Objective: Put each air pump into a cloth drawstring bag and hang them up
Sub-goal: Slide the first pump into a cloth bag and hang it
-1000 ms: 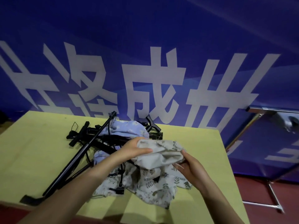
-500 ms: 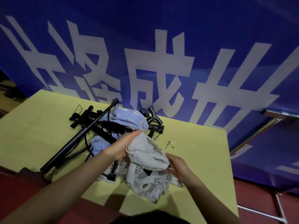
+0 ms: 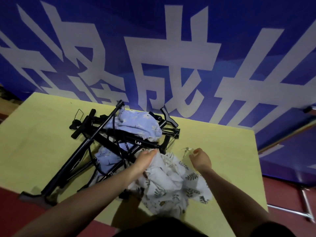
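Observation:
Several black air pumps (image 3: 95, 139) lie tangled in a pile on the yellow table (image 3: 42, 134). A blue floral cloth bag (image 3: 136, 124) is draped over the pile, and more blue cloth (image 3: 106, 159) shows beneath the pumps. A white leaf-print drawstring bag (image 3: 171, 182) lies crumpled at the table's front. My left hand (image 3: 145, 160) grips its upper edge next to the pumps. My right hand (image 3: 201, 159) is off the bag, fingers curled, pinching the end of a small metal hook (image 3: 186, 150) on the table.
A blue banner (image 3: 171, 57) with large white characters rises right behind the table. To the right stand a blue panel and metal frame legs (image 3: 306, 204) on red floor. Bare tabletop lies left and right of the pile.
My right hand let go of the leaf-print bag and moved up and right to the metal hook. The bag dropped onto the table. My left hand still grips its edge.

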A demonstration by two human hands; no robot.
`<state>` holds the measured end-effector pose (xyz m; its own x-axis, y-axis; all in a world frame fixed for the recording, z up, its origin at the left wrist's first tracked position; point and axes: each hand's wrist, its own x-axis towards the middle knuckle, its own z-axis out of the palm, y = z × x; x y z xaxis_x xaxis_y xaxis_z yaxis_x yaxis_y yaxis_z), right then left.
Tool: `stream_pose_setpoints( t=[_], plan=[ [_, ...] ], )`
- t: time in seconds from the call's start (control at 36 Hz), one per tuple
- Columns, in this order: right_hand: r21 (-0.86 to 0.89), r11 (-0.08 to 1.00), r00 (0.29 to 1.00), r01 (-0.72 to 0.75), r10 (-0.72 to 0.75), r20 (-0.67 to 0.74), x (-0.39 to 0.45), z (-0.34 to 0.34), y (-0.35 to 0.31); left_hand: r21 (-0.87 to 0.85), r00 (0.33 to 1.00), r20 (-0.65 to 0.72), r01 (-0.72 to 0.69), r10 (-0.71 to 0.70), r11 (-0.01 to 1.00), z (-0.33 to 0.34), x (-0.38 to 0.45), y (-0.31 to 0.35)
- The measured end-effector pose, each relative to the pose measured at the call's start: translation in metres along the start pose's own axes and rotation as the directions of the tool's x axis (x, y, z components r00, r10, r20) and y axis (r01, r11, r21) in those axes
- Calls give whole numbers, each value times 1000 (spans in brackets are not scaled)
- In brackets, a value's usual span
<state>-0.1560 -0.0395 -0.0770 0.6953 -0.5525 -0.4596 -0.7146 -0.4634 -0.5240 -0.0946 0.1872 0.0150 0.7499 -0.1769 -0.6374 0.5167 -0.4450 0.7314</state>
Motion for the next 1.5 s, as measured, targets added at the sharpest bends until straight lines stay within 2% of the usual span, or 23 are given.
stream_pose_setpoints(
  t=[0.28, 0.44, 0.61, 0.83, 0.94, 1.03, 1.11, 1.19, 1.31, 1.39, 1.44, 1.5],
  plan=[
    [-189, 982, 1000, 16, -21, -22, 14, 10, 4, 111, 997, 75, 27, -36, 993, 1, 20, 0],
    [-213, 976, 998, 42, -51, -37, 18, 15, 7, 80, 993, 114, 30, -39, 996, 0, 23, -4],
    [-273, 959, 997, 76, -74, 18, 21, 17, 7, -1, 994, 53, 92, -92, 996, 3, 22, -10],
    [-67, 998, 996, 12, -6, 85, -3, 10, 13, -62, 998, 19, 66, -65, 996, 6, 12, -10],
    [161, 987, 999, -1, -6, 47, -37, 12, 13, -111, 997, 59, 52, -46, 992, 5, -3, -8],
    [317, 948, 995, -5, -27, 96, -67, 11, 4, -175, 996, 84, 48, -33, 983, 5, -14, -7],
    [530, 848, 994, -8, -52, 98, -100, 3, -8, -230, 993, 117, 40, -14, 972, 6, -28, -8],
    [702, 699, 982, 137, -187, -5, -136, -10, -23, -296, 983, 182, 41, 14, 954, 12, -43, -10],
    [811, 507, 914, 290, -398, -78, -169, -16, -35, -415, 959, 281, 93, 30, 905, 34, -64, -8],
    [851, 439, 895, 288, -440, -76, -175, -18, -34, -467, 928, 367, 132, 56, 875, 49, -76, -2],
    [833, 484, 900, 267, -435, -35, -177, -23, -26, -492, 928, 369, 144, 56, 858, 53, -79, 3],
    [717, 641, 903, 275, -428, 35, -174, -23, -16, -491, 933, 355, 138, 53, 860, 56, -81, 9]
  ],
)
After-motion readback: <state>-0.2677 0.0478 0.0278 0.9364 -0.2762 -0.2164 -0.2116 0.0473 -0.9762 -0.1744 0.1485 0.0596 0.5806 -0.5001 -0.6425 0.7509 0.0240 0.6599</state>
